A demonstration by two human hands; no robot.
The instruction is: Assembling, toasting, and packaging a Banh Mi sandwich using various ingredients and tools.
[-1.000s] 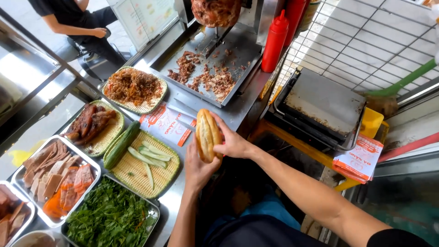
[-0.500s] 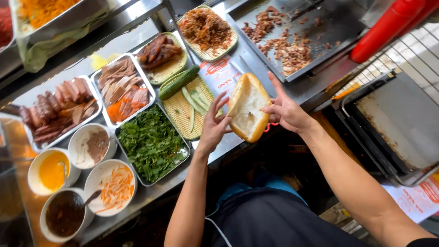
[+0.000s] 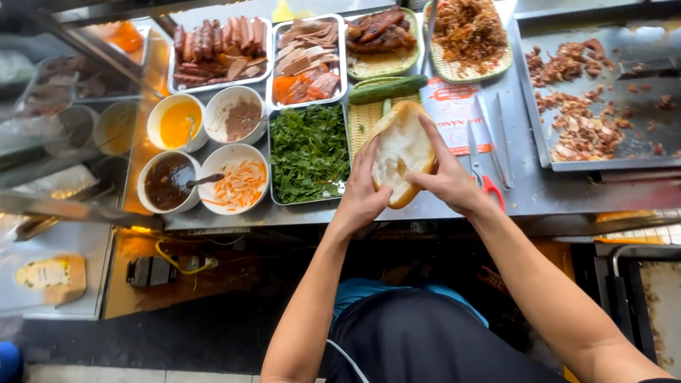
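Both hands' grip around split baguette (image 3: 401,152)

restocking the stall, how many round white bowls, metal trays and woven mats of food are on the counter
Round white bowls: 4, yellow sauce, brown paste, dark sauce, shredded carrot and radish
Rectangular metal trays: 3, sliced sausage, sliced cold cuts, chopped green herbs
Green woven mats: 3, roast meat, shredded meat, cucumber
Total: 10
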